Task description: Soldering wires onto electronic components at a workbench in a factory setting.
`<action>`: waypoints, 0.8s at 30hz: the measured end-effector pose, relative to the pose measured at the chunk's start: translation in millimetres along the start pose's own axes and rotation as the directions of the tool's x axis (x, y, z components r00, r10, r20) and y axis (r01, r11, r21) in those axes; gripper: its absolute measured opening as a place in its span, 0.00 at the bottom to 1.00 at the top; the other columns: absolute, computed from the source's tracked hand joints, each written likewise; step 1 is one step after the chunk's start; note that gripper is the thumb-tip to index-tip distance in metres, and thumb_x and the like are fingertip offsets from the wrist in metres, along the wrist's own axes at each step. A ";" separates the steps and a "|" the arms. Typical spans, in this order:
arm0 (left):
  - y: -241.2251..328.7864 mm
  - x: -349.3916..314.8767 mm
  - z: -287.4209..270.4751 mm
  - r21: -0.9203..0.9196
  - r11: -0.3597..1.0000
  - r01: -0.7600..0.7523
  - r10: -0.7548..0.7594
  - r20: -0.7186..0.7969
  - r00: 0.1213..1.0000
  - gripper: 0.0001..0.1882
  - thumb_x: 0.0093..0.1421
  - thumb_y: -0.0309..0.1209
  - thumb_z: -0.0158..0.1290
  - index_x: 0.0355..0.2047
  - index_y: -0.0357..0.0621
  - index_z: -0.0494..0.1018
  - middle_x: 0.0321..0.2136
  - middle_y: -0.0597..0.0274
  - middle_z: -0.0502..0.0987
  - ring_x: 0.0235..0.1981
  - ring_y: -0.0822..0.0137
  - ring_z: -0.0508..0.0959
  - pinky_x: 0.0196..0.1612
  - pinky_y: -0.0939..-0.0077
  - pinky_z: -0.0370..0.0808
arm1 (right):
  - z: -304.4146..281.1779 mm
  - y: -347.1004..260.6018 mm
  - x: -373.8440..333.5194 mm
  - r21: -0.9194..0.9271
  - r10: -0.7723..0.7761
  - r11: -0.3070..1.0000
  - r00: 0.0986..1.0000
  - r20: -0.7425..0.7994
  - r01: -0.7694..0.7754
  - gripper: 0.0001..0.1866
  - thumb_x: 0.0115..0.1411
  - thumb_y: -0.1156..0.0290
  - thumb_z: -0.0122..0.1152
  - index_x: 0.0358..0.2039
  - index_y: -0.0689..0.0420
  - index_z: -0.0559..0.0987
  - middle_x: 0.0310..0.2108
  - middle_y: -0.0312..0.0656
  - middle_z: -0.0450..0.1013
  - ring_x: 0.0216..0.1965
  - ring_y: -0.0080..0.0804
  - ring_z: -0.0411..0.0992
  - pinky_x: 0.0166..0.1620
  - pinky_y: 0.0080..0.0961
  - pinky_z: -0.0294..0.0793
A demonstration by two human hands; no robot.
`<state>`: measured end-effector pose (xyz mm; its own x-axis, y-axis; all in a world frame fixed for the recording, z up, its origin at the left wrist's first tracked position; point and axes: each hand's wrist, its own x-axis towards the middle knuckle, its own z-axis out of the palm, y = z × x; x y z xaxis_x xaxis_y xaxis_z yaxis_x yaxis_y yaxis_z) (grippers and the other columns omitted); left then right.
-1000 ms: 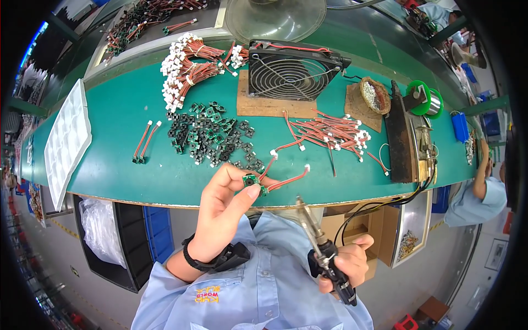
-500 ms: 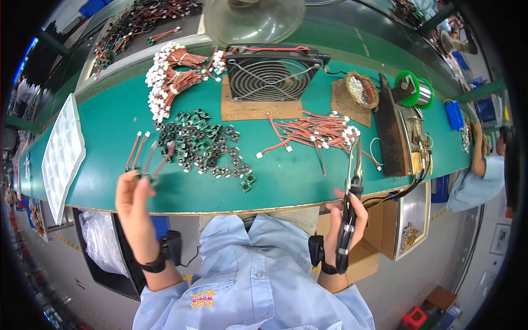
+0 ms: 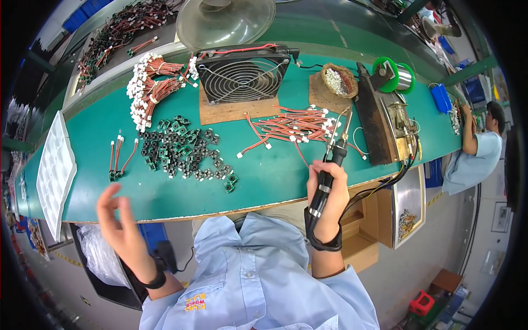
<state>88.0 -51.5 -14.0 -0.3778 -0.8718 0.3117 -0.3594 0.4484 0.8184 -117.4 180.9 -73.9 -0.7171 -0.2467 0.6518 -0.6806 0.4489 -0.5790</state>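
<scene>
My left hand (image 3: 124,234) is at the table's front edge on the left, empty, fingers apart. Just beyond it lie a few small circuit boards with red wires and white connectors (image 3: 115,175). My right hand (image 3: 331,195) grips a black soldering iron (image 3: 336,156), its slim metal tip pointing away from me; a second thin metal prong runs alongside the tip. Past that tip is a loose pile of red wire leads with white plugs (image 3: 297,126). A heap of small dark green circuit boards (image 3: 184,147) spreads over the table between my hands.
A black fan (image 3: 242,77) stands on a wooden board at the back, with bundled leads (image 3: 151,91) to its left. At right are a bowl of white pieces (image 3: 336,82), a solder reel (image 3: 404,78) and an iron stand (image 3: 379,124). A white tray (image 3: 56,173) lies far left. Another person sits right.
My left hand has let go of a wired board, which now lies beside the others, and moved back toward me. My right hand has shifted left with the soldering iron. The view has shifted.
</scene>
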 end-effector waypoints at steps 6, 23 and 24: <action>75.0 -26.2 62.9 -0.060 0.697 -0.715 0.638 0.506 0.580 0.15 0.45 0.23 0.54 0.36 0.44 0.74 0.40 0.61 0.74 0.43 0.61 0.71 0.51 0.63 0.62 | -27.2 -49.3 -0.7 0.256 -0.011 0.965 0.959 0.282 -0.064 0.20 0.45 0.88 0.63 0.36 0.57 0.67 0.31 0.46 0.74 0.32 0.32 0.74 0.36 0.25 0.73; 62.1 -56.2 80.4 -0.420 0.751 0.509 0.147 0.858 0.491 0.05 0.61 0.27 0.47 0.32 0.40 0.71 0.24 0.65 0.79 0.30 0.72 0.73 0.44 0.77 0.63 | -14.4 -79.3 -15.7 0.746 0.299 0.443 0.867 0.400 -0.497 0.26 0.51 0.86 0.58 0.45 0.54 0.56 0.33 0.48 0.70 0.35 0.35 0.73 0.38 0.31 0.73; 63.0 -57.6 80.8 -0.409 0.740 0.534 0.133 0.867 0.480 0.04 0.60 0.27 0.48 0.32 0.40 0.71 0.25 0.65 0.79 0.31 0.71 0.73 0.44 0.76 0.63 | -14.4 -80.0 -16.7 0.759 0.342 0.390 0.847 0.407 -0.522 0.26 0.51 0.86 0.58 0.44 0.54 0.56 0.32 0.47 0.70 0.35 0.34 0.74 0.38 0.30 0.74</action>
<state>18.2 42.9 -19.5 -0.9692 -0.1872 -0.1600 -0.1186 -0.2143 0.9695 -48.8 161.4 -31.5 -0.9011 -0.4052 0.1546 -0.0045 -0.3477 -0.9376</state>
